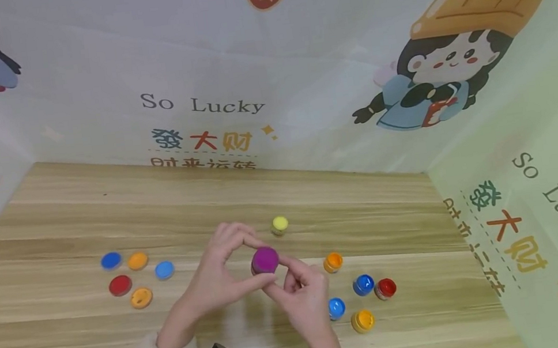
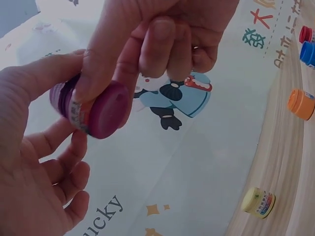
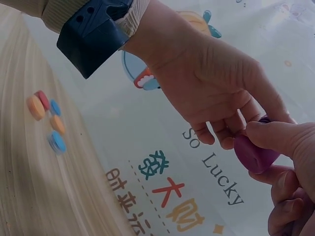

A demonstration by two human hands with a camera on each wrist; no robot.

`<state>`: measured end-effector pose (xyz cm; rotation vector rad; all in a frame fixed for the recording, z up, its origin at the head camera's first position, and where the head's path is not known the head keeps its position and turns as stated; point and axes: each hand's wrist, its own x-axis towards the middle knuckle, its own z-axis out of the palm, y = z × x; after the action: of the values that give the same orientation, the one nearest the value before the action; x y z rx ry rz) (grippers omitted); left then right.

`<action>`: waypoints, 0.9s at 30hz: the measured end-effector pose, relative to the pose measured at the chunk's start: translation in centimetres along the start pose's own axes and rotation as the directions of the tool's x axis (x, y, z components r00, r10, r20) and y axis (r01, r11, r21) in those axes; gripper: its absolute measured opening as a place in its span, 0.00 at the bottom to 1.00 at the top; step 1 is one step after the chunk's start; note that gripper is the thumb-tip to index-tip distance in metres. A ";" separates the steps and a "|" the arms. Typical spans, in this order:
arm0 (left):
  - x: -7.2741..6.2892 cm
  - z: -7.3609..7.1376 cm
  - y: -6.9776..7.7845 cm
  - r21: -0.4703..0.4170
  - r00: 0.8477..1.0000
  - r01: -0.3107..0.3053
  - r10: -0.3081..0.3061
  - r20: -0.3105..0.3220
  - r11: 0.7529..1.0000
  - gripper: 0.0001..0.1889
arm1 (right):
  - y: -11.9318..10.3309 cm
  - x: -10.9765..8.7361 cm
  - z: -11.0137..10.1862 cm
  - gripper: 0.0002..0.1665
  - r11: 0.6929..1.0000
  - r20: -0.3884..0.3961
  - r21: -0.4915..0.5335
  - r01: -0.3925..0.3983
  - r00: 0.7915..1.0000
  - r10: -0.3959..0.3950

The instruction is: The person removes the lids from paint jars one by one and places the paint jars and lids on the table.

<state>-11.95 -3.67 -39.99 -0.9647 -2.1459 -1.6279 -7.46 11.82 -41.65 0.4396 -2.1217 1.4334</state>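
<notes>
A small paint jar (image 1: pixel 265 261) with purple paint and a label round its side is held up over the middle of the table. My left hand (image 1: pixel 212 272) pinches it between thumb and fingers from the left. From the right, thumb and forefinger of my right hand (image 1: pixel 305 298) grip the same jar, the other fingers curled in. In the left wrist view the jar (image 2: pixel 108 110) lies tilted between both hands, its purple end facing the lower right. Beyond the hands stands a jar with a pale yellow top (image 1: pixel 279 225).
Several uncapped paint jars stand at the right, among them an orange one (image 1: pixel 333 262) and a red one (image 1: pixel 385 288). Several loose lids lie at the left, including a blue lid (image 1: pixel 111 261) and a red lid (image 1: pixel 120 285). A printed cloth (image 1: pixel 302 107) walls the wooden table.
</notes>
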 end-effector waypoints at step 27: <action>-1.6 -4.5 -4.3 0.190 0.946 0.174 -0.110 -0.306 0.966 0.20 | 1.4 0.1 -1.7 0.19 0.994 -0.132 0.027 -0.107 0.985 0.110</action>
<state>-14.38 -9.03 -42.63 -0.4786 -2.1658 -1.4540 -7.90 13.95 -42.13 0.2314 -2.0537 1.5013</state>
